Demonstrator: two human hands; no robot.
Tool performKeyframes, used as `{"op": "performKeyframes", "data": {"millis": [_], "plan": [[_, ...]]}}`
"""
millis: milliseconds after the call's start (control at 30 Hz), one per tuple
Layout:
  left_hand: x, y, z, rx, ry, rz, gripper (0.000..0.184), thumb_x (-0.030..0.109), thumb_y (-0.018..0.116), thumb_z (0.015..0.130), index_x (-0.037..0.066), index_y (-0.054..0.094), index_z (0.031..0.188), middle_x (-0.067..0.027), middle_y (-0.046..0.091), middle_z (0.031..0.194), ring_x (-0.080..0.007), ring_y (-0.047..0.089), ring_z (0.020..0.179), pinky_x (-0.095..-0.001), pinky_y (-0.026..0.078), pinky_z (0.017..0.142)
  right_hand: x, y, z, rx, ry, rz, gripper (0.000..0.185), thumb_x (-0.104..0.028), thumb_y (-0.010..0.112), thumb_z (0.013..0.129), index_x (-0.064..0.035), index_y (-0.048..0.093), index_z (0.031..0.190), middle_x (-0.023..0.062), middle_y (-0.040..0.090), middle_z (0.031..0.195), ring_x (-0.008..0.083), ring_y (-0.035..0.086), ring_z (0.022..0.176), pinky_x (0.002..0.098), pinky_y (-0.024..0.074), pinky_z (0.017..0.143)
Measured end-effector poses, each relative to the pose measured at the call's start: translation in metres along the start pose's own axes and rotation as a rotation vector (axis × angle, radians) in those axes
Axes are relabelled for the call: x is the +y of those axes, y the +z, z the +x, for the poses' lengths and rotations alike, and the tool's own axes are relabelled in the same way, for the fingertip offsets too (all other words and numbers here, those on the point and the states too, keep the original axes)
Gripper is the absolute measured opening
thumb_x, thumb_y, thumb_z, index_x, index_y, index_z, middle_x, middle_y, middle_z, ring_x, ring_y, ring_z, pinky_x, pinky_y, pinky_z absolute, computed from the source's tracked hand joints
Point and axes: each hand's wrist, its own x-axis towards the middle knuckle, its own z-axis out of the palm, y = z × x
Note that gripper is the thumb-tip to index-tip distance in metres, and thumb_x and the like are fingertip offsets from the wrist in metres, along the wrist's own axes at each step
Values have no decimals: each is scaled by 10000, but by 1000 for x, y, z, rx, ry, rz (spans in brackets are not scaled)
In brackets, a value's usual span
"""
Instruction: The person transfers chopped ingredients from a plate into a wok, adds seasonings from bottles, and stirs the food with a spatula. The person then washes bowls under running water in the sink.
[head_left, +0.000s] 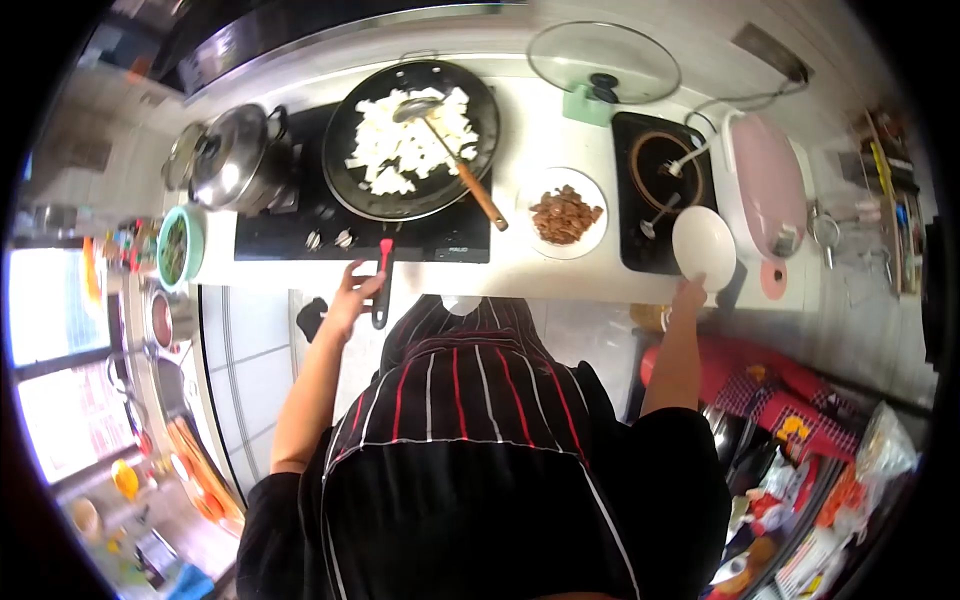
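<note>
White chopped pieces (385,135) lie in a large black pan (345,185) on the stove, with a wooden-handled ladle (470,185) resting among them. At the pan's black handle (382,290) is my left hand (350,300), its fingers spread and the fingertips close to or touching the handle. My right hand (690,292) grips the lower rim of a white bowl (703,248), held at the front edge of the black induction plate. Between the pan and that plate, brown meat pieces (566,214) sit on a white plate (538,243).
A steel pot (235,165) and a green bowl (193,245) stand at the left. Behind the plate, a glass lid (635,65) rests upright in a green holder (587,106). A pink-lidded appliance (768,185) stands at the right, near a wall rack.
</note>
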Motion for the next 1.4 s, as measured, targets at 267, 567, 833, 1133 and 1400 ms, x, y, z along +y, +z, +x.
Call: {"op": "performKeyframes", "data": {"millis": [267,567,833,1133,1400], "plan": [[-27,4,14,-479,-172,-401,221,201,637,890,104,487,1020,-18,516,691,-139,518,495,-256,420,441,-11,-4,7,-173,184,134,415,-441,479,956,-42,575,896,71,506,651,178,505,552,288,454,497],[-27,-14,18,-436,-171,-403,168,180,615,895,118,460,875,9,457,591,-83,430,415,-224,337,352,-100,174,-348,-945,-664,-633,717,-261,759,762,-79,337,1313,132,553,1057,213,568,866,348,465,792],[-26,-59,33,-224,61,40,272,186,649,851,28,477,990,-16,484,567,-96,446,377,-253,340,311,-160,223,-408,-931,-1160,-1423,566,-121,427,935,-342,318,1444,222,593,1027,369,611,918,439,479,811],[-23,-78,38,-124,249,421,466,108,610,774,-57,432,1171,-224,618,686,-344,634,550,-414,504,511,-180,278,-381,-1131,-422,-1029,446,-212,551,917,-154,502,1357,51,679,907,207,599,715,346,478,708],[-28,-87,47,-112,259,463,520,126,606,790,-55,409,1236,-265,627,742,-376,644,614,-425,509,567,-191,210,-435,-1030,-1368,-1384,460,-172,589,867,-368,554,1282,115,659,874,293,625,727,383,501,664]]}}
